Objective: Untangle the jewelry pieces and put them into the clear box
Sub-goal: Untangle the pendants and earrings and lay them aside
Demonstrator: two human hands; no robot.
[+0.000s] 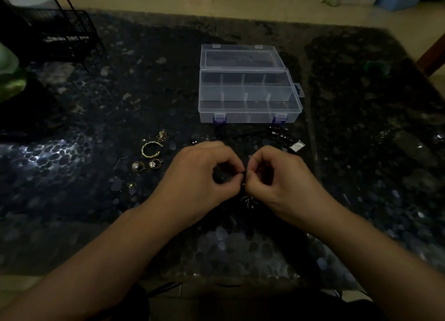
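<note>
On the dark, pebble-patterned desk [72,157] two bare hands meet near the front edge. Left hand [204,173] and right hand [277,178] both have their fingers curled inward, with fingertips pinching a dark cord [243,176] at the spot where the two hands touch. A small metal pendant [249,201] hangs from that cord just below the hands; its shape is hard to make out in the dim light.

Beyond the hands, more dark cord with beads [277,134] lies in a loose tangle on the desk, with a small silvery square charm [297,146] at its right end. Behind that tangle sits the clear box [249,108], lid thrown back, its divided compartments showing nothing inside.

Left of the hands lie the gold pieces, each apart from the others: a twisted open ring [151,149], a small cluster of thin hoops [162,135] just behind it, two round earrings [147,166] side by side nearer the front, and a tiny glinting bit [131,185] closer still.

At the far left corner of the desk stands a black wire rack [65,36].
</note>
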